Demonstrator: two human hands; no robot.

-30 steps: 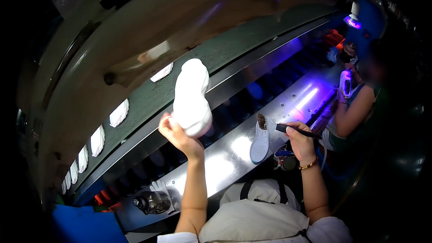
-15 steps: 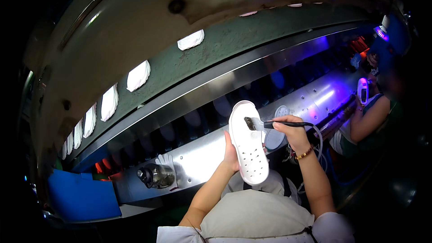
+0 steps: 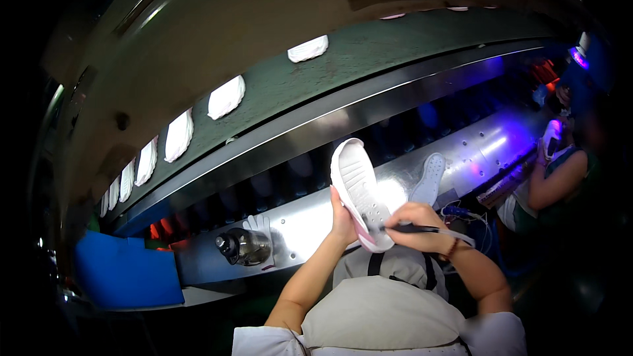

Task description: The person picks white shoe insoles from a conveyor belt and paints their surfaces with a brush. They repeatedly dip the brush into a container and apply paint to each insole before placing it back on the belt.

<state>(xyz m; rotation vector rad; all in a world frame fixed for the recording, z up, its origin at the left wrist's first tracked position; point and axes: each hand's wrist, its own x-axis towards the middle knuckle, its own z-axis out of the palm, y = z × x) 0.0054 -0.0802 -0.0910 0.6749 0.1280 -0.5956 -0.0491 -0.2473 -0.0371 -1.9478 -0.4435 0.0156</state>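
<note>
My left hand grips a white shoe sole by its left edge. The sole stands tilted, its grooved and perforated hollow side toward me, with a pinkish patch low on its side wall. A black-handled brush is closed in my right hand. Its head meets the lower end of the sole near the small holes; the bristles are blurred and partly hidden. A cord or tube runs from the handle's back end past my right wrist. Just beyond that hand, a pale grey perforated sole lies on the metal ledge.
Ahead, a green conveyor belt carries several white soles beneath a metal hood. A dark bottle and a pale glove sit at left by a blue panel. At right, another person's arm appears under purple light.
The sole has turned from facing me flat to a tilt that shows its inside and side wall. The brush has moved from its upper part down to the lower end. The view has shifted slightly.
</note>
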